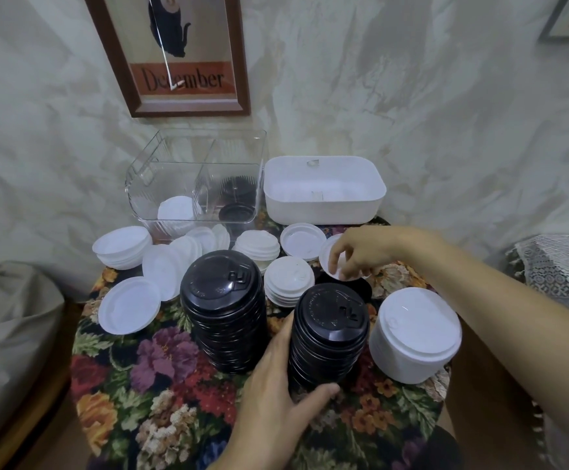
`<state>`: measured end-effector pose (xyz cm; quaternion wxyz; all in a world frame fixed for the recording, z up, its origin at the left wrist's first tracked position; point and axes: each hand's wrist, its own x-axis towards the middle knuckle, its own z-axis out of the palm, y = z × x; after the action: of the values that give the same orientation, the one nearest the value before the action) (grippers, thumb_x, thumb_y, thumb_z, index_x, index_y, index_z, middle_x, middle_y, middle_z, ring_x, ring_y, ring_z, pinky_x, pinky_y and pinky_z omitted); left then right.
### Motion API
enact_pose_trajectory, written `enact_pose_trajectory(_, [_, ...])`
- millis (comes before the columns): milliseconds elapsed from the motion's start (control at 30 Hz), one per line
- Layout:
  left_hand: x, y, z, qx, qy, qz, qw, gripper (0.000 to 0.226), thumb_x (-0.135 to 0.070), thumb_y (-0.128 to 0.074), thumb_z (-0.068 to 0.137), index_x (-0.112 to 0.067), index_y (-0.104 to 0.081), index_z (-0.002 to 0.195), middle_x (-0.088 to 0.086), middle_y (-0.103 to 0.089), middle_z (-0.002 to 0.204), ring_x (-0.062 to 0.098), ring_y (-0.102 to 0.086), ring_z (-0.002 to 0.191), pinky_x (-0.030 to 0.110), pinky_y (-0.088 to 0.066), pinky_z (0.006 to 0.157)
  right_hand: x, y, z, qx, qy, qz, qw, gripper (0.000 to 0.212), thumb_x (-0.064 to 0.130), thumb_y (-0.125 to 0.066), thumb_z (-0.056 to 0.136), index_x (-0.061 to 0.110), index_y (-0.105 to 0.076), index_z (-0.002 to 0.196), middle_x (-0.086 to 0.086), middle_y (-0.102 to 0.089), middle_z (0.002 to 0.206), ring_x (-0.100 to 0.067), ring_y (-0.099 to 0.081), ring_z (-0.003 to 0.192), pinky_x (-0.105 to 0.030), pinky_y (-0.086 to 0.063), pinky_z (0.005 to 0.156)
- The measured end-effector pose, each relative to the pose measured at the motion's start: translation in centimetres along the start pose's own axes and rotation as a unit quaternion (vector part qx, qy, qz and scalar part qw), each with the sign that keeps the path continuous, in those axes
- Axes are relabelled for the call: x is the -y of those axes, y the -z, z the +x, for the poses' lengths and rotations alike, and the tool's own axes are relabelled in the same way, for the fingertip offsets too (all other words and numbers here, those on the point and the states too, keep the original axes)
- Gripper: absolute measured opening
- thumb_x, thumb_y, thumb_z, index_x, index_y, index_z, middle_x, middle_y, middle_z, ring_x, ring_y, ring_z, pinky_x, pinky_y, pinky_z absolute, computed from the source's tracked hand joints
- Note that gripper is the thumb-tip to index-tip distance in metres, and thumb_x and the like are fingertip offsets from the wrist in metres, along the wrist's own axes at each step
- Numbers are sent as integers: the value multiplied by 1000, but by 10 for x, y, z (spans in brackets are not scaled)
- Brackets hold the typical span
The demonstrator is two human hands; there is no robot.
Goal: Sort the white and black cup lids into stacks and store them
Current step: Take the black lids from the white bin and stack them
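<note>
While the near black lid stack (330, 334) stands upright on the table (133, 374), long axis vertical, tops up, the left hand (276, 385) curls thumb and fingers round its left side, and the right hand (361, 252) pinches a tilted white lid (325, 256) just beyond.

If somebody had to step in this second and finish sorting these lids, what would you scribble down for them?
Left hand grips the right black stack. Right hand pinches a single white lid just behind it.
Done: second black stack and tall white stack are built. Some lids of each colour sit in the clear divided bin.
Left: gather the loose white lids and small piles at the back, then store the stacks. A white tub stands beside the bin.
</note>
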<state>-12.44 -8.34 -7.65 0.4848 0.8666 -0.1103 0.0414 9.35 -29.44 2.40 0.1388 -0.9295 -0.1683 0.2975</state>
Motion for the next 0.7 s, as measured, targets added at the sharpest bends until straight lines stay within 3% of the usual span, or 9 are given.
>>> enact_pose_trajectory(100, [1, 0, 0, -3, 2, 2, 1000, 102, -55, -81, 81, -70, -7, 149, -50, -21, 154, -24, -23, 141, -4, -21, 105, 2, -3, -1, -1, 14, 18, 1000, 24, 31, -80, 88, 34, -74, 111, 1, -73, 91, -8, -65, 67, -25, -54, 64])
enact_pose_trajectory(167, [0, 0, 0, -4, 1, 0, 1000, 102, -55, -81, 81, -73, -6, 147, -51, -21, 152, -25, -23, 140, -4, -21, 104, 2, -2, 0, -15, 10, -28, 999, 43, 47, -81, 83, 39, -67, 123, 9, -69, 101, -9, -66, 84, -31, -53, 81])
enact_pose_trajectory(233, [0, 0, 0, -5, 0, 0, 1000, 101, -56, -81, 81, -76, -5, 146, -52, -20, 152, -26, -21, 140, -5, -20, 104, 0, -1, 1, -39, 7, -57, 998, 52, 50, -81, 83, 41, -61, 129, 16, -63, 105, -14, -63, 100, -37, -49, 94])
enact_pose_trajectory(367, [-1, 0, 0, -4, -2, -3, 1000, 101, -54, -82, 82, -73, -7, 148, -51, -21, 153, -25, -22, 141, -4, -21, 104, -3, -3, -3, -99, 38, -44, 993, 14, 33, -78, 88, 33, -70, 100, 14, -66, 102, -16, -64, 96, -33, -50, 84])
enact_pose_trajectory(433, [-1, 1, 0, -4, -5, -4, 1000, 101, -53, -82, 82, -71, -8, 148, -50, -21, 153, -24, -23, 141, -4, -21, 104, -5, -3, -8, -61, 35, -34, 997, 7, 29, -78, 88, 29, -73, 93, 8, -73, 98, -19, -69, 87, -34, -54, 80])
enact_pose_trajectory(567, [-4, 1, -1, -4, -6, -3, 1000, 100, -52, -82, 83, -72, -8, 148, -50, -22, 153, -24, -24, 141, -4, -21, 105, -12, -9, -18, -3, 8, -12, 1000, 19, 30, -78, 89, 37, -73, 106, 5, -75, 99, -16, -70, 74, -29, -57, 72])
enact_pose_trajectory(700, [-5, 2, -1, -8, -7, -5, 1000, 100, -50, -82, 83, -70, -10, 149, -50, -23, 153, -23, -25, 141, -4, -21, 105, -17, -14, -13, -7, 1, -15, 1000, 41, 29, -76, 92, 46, -66, 127, 4, -74, 97, -23, -70, 88, -35, -56, 85])
